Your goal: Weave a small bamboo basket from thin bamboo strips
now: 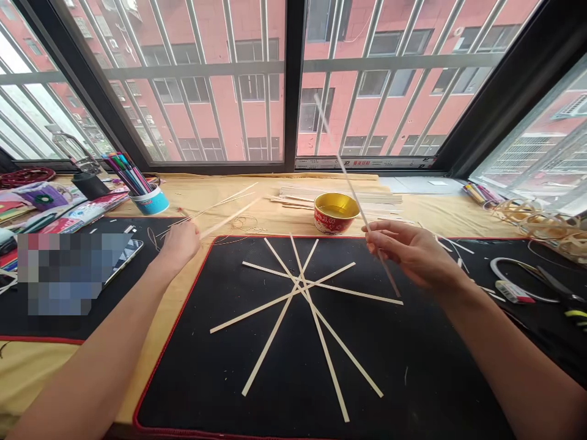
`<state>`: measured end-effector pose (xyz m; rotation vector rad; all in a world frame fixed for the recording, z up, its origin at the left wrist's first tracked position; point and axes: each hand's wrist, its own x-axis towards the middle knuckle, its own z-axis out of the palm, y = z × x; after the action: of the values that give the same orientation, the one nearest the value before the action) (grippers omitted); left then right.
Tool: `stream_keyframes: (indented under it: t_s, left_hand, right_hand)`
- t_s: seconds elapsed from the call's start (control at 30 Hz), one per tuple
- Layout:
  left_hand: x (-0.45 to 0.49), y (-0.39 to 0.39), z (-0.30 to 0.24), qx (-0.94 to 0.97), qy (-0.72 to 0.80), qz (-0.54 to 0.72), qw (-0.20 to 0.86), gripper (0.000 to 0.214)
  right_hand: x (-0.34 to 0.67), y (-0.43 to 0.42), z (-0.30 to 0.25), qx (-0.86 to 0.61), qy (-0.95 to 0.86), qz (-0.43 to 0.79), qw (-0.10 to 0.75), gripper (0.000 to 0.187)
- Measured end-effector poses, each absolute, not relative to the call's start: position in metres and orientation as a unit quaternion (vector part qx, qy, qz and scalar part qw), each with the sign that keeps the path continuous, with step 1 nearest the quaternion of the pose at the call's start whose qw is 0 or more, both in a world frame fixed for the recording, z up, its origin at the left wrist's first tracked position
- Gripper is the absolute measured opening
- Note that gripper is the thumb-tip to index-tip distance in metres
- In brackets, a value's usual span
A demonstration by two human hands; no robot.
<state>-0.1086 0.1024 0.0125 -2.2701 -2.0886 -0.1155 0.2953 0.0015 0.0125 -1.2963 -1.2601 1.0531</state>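
My left hand [180, 243] is closed around pale thin strips [229, 219], which look like bamboo and stick out toward the window; how many it grips is partly hidden. Between the thumb and fingers of my right hand [415, 252], a single long strip [352, 183] is pinched, tilted with its upper end up before the window. Below and between my hands, several flat bamboo strips [270, 349] lie crossed in a star on the black mat [192, 385]. Neither hand touches the star.
Behind the mat stands a red bowl [332, 225] with a gold inside, near more strips [293, 194]. At left are a pen cup [151, 201] and a blurred-out phone [68, 275]. Scissors [557, 287], a tape ring [504, 269] and coiled strips [550, 226] lie at right.
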Motion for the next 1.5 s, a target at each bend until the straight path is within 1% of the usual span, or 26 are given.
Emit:
stream_keyframes:
  t_s: [0.1,0.27,0.33,0.43,0.5,0.57,0.63,0.67,0.7,0.8,0.83,0.97,1.03,1.23,1.33,1.43,1.5]
  left_hand:
    - [-0.080,0.100,0.012,-0.787,-0.610,-0.049,0.076,0.029]
    - [-0.012,0.114,0.005,-0.895,-0.441,-0.021,0.066,0.020]
    - [0.008,0.123,0.002,-0.910,-0.409,-0.011,0.066,0.017]
    - [0.022,0.136,0.000,-0.921,-0.384,0.005,0.057,0.019]
    - [0.023,0.142,0.000,-0.923,-0.380,0.028,0.044,0.018]
    - [0.022,0.145,0.001,-0.921,-0.384,0.056,0.033,0.019]
    - [0.021,0.147,0.002,-0.916,-0.391,0.082,0.026,0.025]
    - [0.021,0.147,0.003,-0.914,-0.395,0.091,0.023,0.027]
    - [0.021,0.147,0.004,-0.911,-0.400,0.098,0.021,0.028]
    - [0.023,0.145,0.005,-0.902,-0.417,0.110,0.014,0.030]
    - [0.023,0.144,0.006,-0.899,-0.423,0.113,0.012,0.030]
    - [0.025,0.144,0.007,-0.889,-0.440,0.129,-0.001,0.031]
    - [0.026,0.148,0.007,-0.885,-0.443,0.141,-0.012,0.032]
    - [0.029,0.162,0.012,-0.879,-0.445,0.165,-0.049,0.031]
    - [0.030,0.159,0.018,-0.879,-0.455,0.137,-0.029,0.030]
    - [0.028,0.152,0.026,-0.880,-0.468,0.078,0.008,0.029]
    - [0.024,0.147,0.033,-0.880,-0.473,0.031,0.031,0.022]
  right_hand:
    - [0.294,0.003,0.011,-0.529,-0.534,0.428,0.501,0.046]
    - [0.292,0.004,0.010,-0.524,-0.551,0.413,0.502,0.046]
    - [0.292,0.003,0.010,-0.529,-0.551,0.397,0.509,0.046]
    - [0.292,0.004,0.014,-0.537,-0.551,0.366,0.523,0.047]
    - [0.287,0.012,0.021,-0.542,-0.569,0.341,0.516,0.046]
    - [0.273,0.028,0.033,-0.539,-0.615,0.316,0.481,0.041]
    - [0.249,0.053,0.048,-0.522,-0.679,0.291,0.426,0.027]
    - [0.233,0.067,0.055,-0.514,-0.715,0.254,0.400,0.021]
    - [0.216,0.082,0.063,-0.503,-0.753,0.206,0.371,0.018]
    - [0.165,0.119,0.079,-0.516,-0.820,0.041,0.244,0.022]
    - [0.153,0.128,0.081,-0.513,-0.828,0.032,0.224,0.023]
    - [0.143,0.136,0.074,-0.487,-0.854,0.019,0.185,0.028]
    - [0.160,0.128,0.064,-0.486,-0.857,0.019,0.172,0.029]
    - [0.220,0.101,0.029,-0.532,-0.838,0.044,0.113,0.023]
    - [0.230,0.096,0.013,-0.559,-0.822,0.040,0.096,0.022]
    - [0.230,0.093,0.005,-0.587,-0.804,0.022,0.096,0.022]
    - [0.227,0.090,0.005,-0.600,-0.793,0.009,0.104,0.021]
